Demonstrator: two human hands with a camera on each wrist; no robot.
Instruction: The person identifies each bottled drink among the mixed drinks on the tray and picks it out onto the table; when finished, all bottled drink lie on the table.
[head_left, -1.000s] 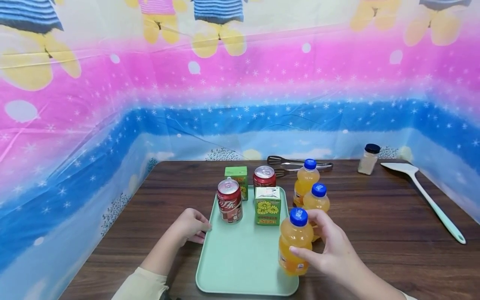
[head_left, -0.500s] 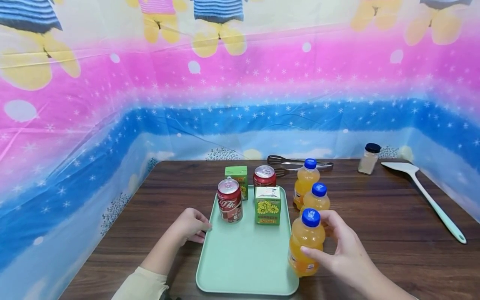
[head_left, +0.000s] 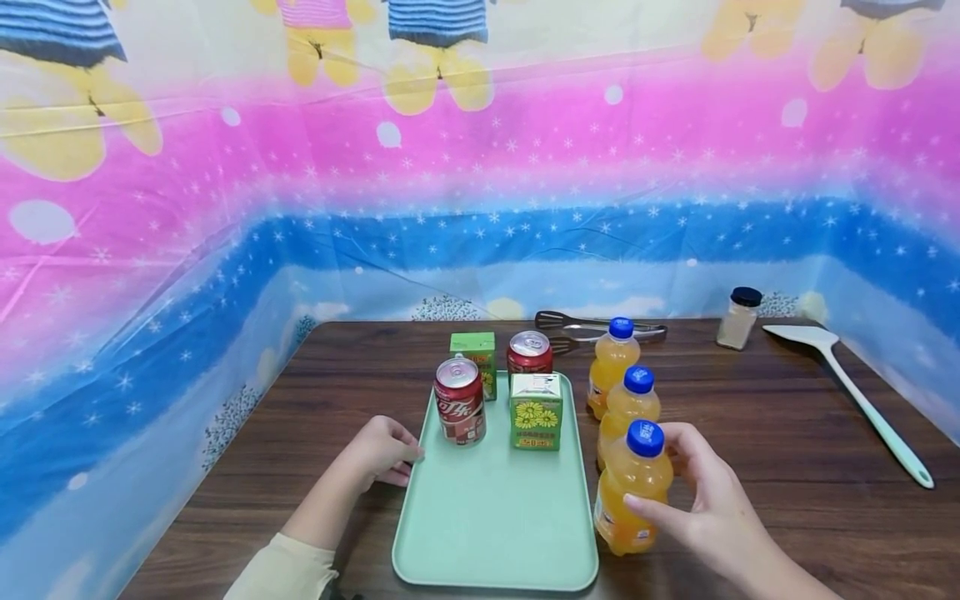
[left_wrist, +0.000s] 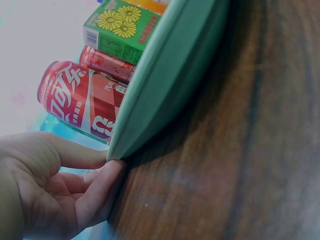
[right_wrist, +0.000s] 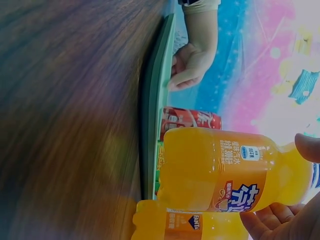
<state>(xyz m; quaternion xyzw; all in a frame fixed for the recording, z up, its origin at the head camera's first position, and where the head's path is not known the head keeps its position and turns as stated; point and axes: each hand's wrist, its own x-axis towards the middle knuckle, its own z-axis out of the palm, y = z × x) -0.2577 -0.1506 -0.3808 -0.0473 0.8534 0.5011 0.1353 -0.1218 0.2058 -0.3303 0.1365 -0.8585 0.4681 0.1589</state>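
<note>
My left hand (head_left: 384, 454) pinches the left rim of a pale green tray (head_left: 491, 533), thumb above and fingers below, as the left wrist view shows. In my right hand (head_left: 708, 504) is an upright bottle of orange soda (head_left: 633, 492) with a blue cap, gripped between thumb and fingers just beyond the tray's right edge. Its base seems slightly above the table in the right wrist view. Two similar bottles stand behind it, a middle bottle (head_left: 630, 404) partly hidden and a far bottle (head_left: 613, 367). On the tray are a red cola can (head_left: 460, 404) and a green drink carton (head_left: 536, 417).
Another carton (head_left: 480, 358) and a second can (head_left: 529, 354) stand at the tray's far end, partly hidden. Behind lie dark-tipped tongs (head_left: 592, 329). A black-lidded jar (head_left: 738, 319) and a long-handled spatula (head_left: 855, 392) are at the right. A patterned curtain (head_left: 480, 225) encloses the table.
My right hand has carried the bottle rightward, from over the tray's right side to outside its edge. The left hand stays at the tray's rim, and the tray has not moved.
</note>
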